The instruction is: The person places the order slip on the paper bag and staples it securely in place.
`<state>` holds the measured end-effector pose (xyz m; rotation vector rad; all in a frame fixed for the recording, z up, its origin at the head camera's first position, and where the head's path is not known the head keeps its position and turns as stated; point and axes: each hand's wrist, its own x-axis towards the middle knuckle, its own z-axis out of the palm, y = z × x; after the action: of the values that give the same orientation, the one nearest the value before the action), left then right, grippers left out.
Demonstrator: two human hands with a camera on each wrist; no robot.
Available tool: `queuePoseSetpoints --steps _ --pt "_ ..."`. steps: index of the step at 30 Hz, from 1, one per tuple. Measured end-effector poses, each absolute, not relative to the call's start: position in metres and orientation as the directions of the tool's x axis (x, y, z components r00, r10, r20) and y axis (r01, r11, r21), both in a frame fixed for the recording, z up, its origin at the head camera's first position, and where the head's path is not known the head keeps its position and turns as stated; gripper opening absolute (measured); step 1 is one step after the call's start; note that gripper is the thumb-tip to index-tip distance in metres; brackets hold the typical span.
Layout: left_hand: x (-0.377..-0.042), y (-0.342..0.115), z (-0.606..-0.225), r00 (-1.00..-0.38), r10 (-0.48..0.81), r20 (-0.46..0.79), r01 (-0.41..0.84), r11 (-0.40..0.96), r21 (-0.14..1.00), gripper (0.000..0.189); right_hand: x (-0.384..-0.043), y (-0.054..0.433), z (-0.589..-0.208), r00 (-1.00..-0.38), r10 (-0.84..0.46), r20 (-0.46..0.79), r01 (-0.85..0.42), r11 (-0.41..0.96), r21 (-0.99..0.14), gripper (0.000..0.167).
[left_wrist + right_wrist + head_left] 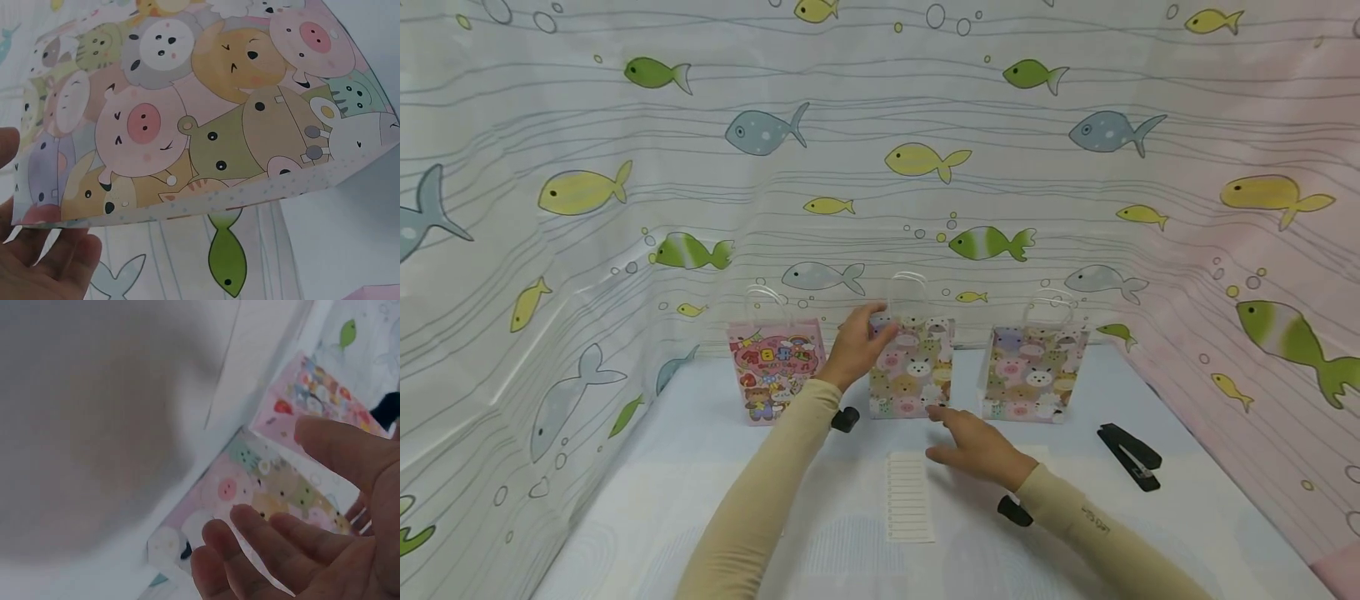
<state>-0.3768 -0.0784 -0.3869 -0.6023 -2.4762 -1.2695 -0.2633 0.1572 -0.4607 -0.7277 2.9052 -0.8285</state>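
Note:
A gift bag with animal faces point(913, 371) stands upright in the middle of the table, a white handle on top. My left hand point(857, 343) is at its upper left corner; in the left wrist view the fingers point(56, 256) touch the bag's edge point(187, 125), the thumb apart from them. In front of the bag's lower right, my right hand point(977, 446) hovers with fingers spread and holding nothing. Its loosely bent fingers point(281, 544) appear in the right wrist view before the bag. On the table lies a lined white paper strip point(910, 497).
To the left stands a pink gift bag with cartoon bears point(775, 367), partly behind my left arm. Another animal-face bag point(1036, 371) stands to the right. A black stapler point(1130, 457) lies on the white table point(655, 500) at the right. A fish-patterned curtain point(880, 100) encloses the back and sides.

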Motion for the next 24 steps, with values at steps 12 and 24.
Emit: queuePoseSetpoints --steps 12,24 --pt "-0.379 -0.081 -0.391 -0.852 0.233 0.468 0.518 0.499 0.695 0.048 -0.269 0.134 -0.479 -0.861 -0.509 0.015 -0.46 0.765 -0.451 0.063" --pt "-0.379 -0.083 -0.395 -0.867 0.242 0.436 0.497 0.493 0.714 0.046 -0.262 0.133 -0.484 -0.851 -0.518 0.087 -0.507 0.767 -0.393 0.054"
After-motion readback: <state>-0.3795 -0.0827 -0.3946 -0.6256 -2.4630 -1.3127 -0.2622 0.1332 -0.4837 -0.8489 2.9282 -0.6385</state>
